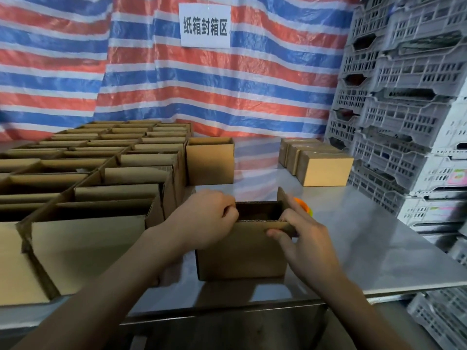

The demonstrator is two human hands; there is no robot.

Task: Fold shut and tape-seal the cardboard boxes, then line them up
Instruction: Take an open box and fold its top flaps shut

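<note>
Head view of the packing bench. The left hand (pixel 207 218) gripped the left rim of the open box (pixel 242 251), its fingers curled over the edge and into the opening. The right hand (pixel 300 238) pinched the near flap at its right corner, thumb against the flap's outer face and fingers laid along the upright right flap. The box stood between the two hands on the metal table (pixel 374 238), near its front edge, its top still unfolded and its inside dark.

Just beyond the right hand's fingers lay an orange item (pixel 304 204), mostly hidden by them; what it was could not be told. Directly left of the left hand, almost touching the wrist, stood a block of open boxes (pixel 101 178) packed in rows, their raised flaps walling in that side. Beyond the grip and slightly left stood a single open box (pixel 209 160) against the block's corner. Beyond and to the right of the grip, well apart from it, a row of closed boxes (pixel 324 171) stood side by side, with bare tabletop in between.

Further right of the grip, past the table's edge, stacked grey plastic crates (pixel 404 109) rose in columns. Behind everything hung a red, white and blue striped tarpaulin (pixel 151 84) bearing a white paper sign (pixel 204 25).
</note>
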